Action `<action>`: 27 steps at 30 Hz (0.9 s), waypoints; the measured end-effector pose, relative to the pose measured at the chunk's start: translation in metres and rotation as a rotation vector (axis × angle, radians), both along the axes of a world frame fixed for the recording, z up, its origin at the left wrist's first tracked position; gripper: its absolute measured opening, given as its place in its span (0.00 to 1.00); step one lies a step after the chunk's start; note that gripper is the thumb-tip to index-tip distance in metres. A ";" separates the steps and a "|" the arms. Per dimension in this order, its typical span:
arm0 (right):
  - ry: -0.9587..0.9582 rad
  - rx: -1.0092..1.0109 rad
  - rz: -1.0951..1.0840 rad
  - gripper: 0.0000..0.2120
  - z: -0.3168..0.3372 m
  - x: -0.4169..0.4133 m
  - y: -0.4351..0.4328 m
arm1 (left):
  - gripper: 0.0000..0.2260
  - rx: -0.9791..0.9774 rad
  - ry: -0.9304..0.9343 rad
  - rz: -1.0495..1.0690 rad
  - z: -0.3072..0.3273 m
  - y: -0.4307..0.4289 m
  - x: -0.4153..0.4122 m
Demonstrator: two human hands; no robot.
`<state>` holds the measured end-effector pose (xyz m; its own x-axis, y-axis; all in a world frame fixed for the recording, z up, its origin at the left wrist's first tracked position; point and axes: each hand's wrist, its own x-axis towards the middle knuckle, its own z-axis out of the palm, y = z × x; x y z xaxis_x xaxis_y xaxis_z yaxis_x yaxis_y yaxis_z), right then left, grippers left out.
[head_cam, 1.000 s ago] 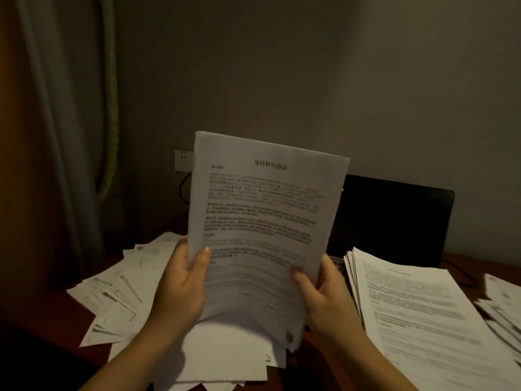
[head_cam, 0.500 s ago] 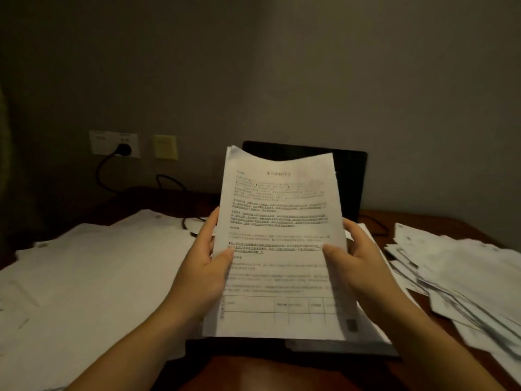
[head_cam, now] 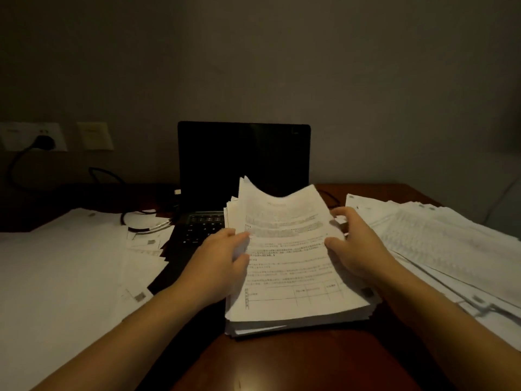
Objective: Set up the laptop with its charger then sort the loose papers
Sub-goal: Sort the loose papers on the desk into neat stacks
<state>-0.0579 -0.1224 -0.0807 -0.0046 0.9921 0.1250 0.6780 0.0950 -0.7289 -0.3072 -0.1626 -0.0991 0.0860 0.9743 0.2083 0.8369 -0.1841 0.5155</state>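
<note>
A thick stack of printed papers (head_cam: 293, 277) lies on the desk in front of the open black laptop (head_cam: 242, 165), covering part of its keyboard. My left hand (head_cam: 222, 261) holds the stack's left edge, thumb on the top sheet. At the right edge, my right hand (head_cam: 352, 244) grips the top sheets, thumb on the page and fingers behind. The far end of the top sheets curls upward. A dark charger cable (head_cam: 141, 221) coils left of the laptop, and a plug (head_cam: 42, 142) sits in the wall socket.
Loose white papers (head_cam: 70, 277) spread over the left of the wooden desk (head_cam: 296, 362). Another wide heap of sheets (head_cam: 439, 244) covers the right side. A grey wall stands close behind the laptop.
The bundle held upright in front of me has come down onto the stack before the laptop. Both hands lowered with it, and the view swung right and down.
</note>
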 end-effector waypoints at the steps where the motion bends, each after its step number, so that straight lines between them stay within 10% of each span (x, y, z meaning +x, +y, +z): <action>1: -0.170 -0.020 0.011 0.19 -0.005 0.000 0.003 | 0.19 -0.008 0.165 0.028 -0.002 0.000 0.001; 9: -0.676 -0.008 0.027 0.21 -0.004 -0.018 -0.001 | 0.23 -0.129 0.259 0.037 -0.009 -0.006 -0.009; 20: -0.359 0.285 0.363 0.11 0.007 -0.128 -0.024 | 0.27 -0.101 0.299 0.257 0.002 -0.048 -0.092; 27: -0.091 0.108 0.570 0.04 0.011 -0.234 -0.039 | 0.25 -0.259 0.305 0.453 0.008 -0.090 -0.183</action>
<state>-0.2924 -0.1617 -0.0700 -0.5493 0.8116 0.1991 0.5572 0.5333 -0.6365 -0.4905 -0.2527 -0.0907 -0.3310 0.9436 -0.0094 0.9198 0.3248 0.2200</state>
